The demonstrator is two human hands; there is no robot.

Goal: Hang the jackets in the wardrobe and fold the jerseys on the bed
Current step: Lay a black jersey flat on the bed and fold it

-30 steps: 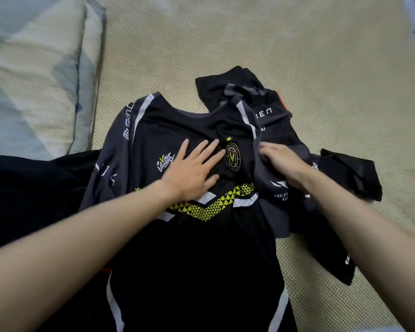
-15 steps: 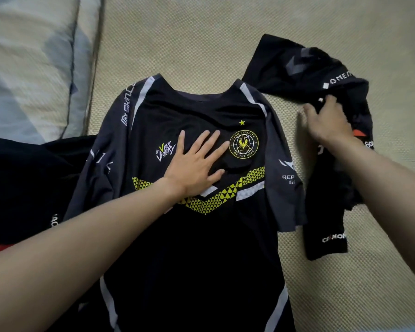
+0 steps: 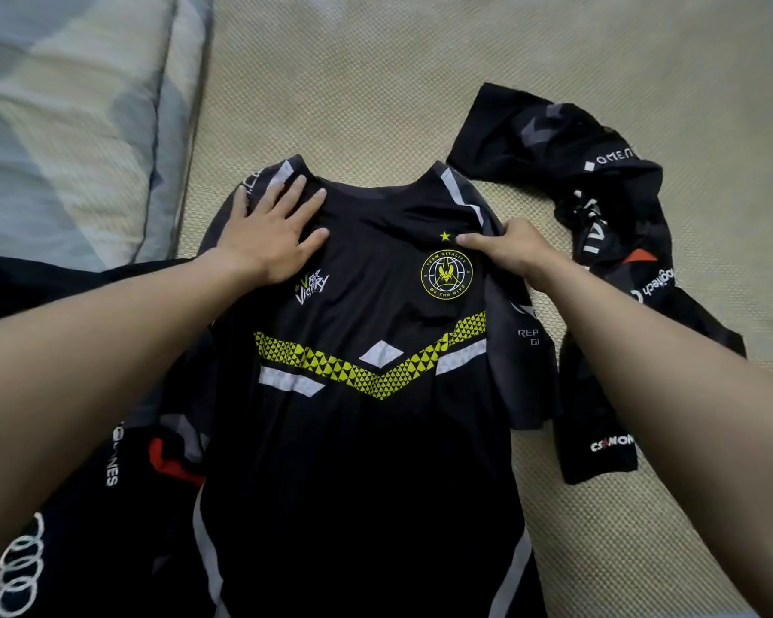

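A black jersey with a yellow chevron band and a round yellow crest lies face up on the bed, collar away from me. My left hand lies flat with spread fingers on its left shoulder. My right hand grips the fabric at its right shoulder, just above the crest. A second black jersey with white logos lies crumpled to the right, beside the first one's sleeve.
A woven beige mat covers the bed. A grey and blue pillow lies at the upper left. More dark garments, one with white rings printed on it, are piled at the lower left under the jersey's edge.
My left hand slid from the jersey's chest up to its left shoulder. My right hand let go of the crumpled jersey on the right and came back to grip the flat jersey's right shoulder.
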